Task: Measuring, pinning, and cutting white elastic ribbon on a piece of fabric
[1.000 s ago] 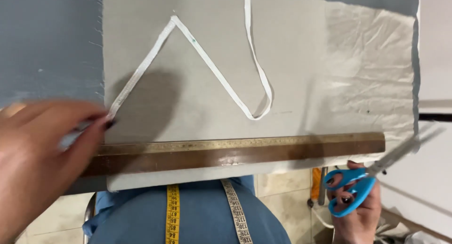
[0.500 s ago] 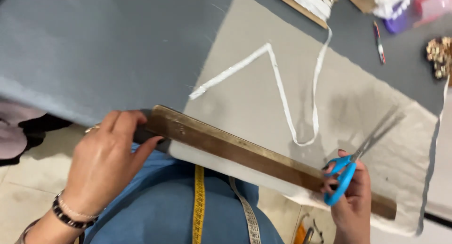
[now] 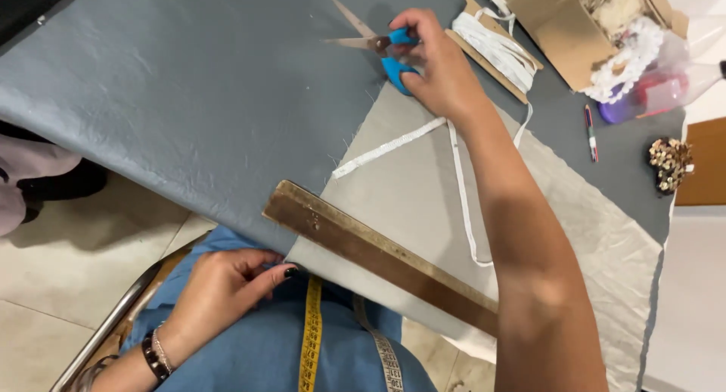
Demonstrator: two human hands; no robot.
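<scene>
My right hand (image 3: 439,66) reaches across the grey table (image 3: 197,112) and grips blue-handled scissors (image 3: 370,42), blades apart and pointing left, at the far side. My left hand (image 3: 227,286) rests at the near table edge, fingertips touching the corner of the beige fabric (image 3: 408,203) below the end of a long wooden ruler (image 3: 378,252). The ruler lies diagonally along the fabric's near edge. A white lace trim (image 3: 393,144) runs over the fabric. A yellow tape measure (image 3: 311,339) hangs down my front.
A card wound with white trim (image 3: 495,48) lies beyond the fabric. A cardboard box (image 3: 575,21) with lace, a clear bag (image 3: 658,89), a pen (image 3: 590,131) and a pile of gold beads (image 3: 669,161) sit at the far right. Tiled floor (image 3: 68,256) lies left.
My right hand has carried the scissors from the near right end of the ruler up to the far side of the table. My left hand has come off the ruler to the fabric corner.
</scene>
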